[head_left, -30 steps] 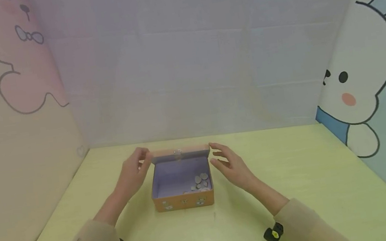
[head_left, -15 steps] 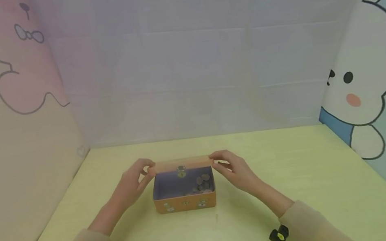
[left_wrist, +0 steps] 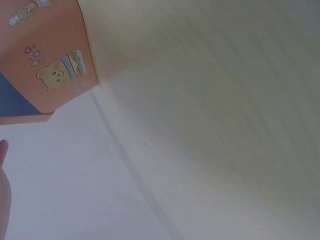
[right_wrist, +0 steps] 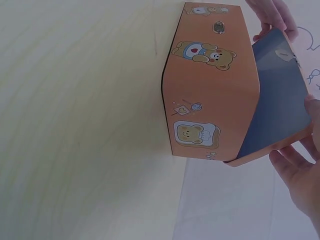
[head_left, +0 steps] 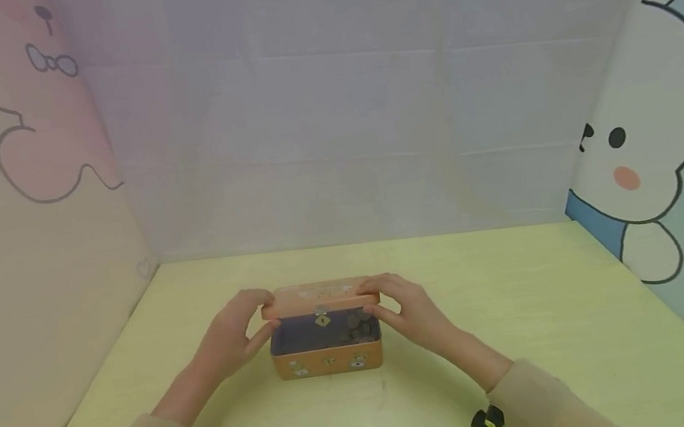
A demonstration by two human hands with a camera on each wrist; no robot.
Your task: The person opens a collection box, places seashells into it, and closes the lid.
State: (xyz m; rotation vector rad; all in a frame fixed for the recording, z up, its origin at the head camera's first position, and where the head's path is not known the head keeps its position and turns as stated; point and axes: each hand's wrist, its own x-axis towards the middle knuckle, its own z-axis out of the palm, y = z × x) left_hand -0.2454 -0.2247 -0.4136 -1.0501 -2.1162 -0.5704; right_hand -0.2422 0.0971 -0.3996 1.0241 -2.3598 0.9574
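An orange tin box with bear pictures and a lavender inside stands on the table. Its hinged lid is partly raised and slants over the back of the box, a metal clasp hanging from the front edge. My left hand grips the lid's left front corner, fingers on top and thumb below. At the right front corner, my right hand holds the lid in the same way. Small round coins lie in the box's right part, shaded by the lid. The left wrist view catches the box's bear-printed side.
The yellow-green tabletop surrounds the box. A pale sheet hangs behind it. Cartoon panels stand on both sides, with a white rabbit at right and a pink figure at left.
The lid has swung forward and down from nearly upright, covering more of the opening. Both hands moved with it, and the right hand went from beside the lid to gripping it.
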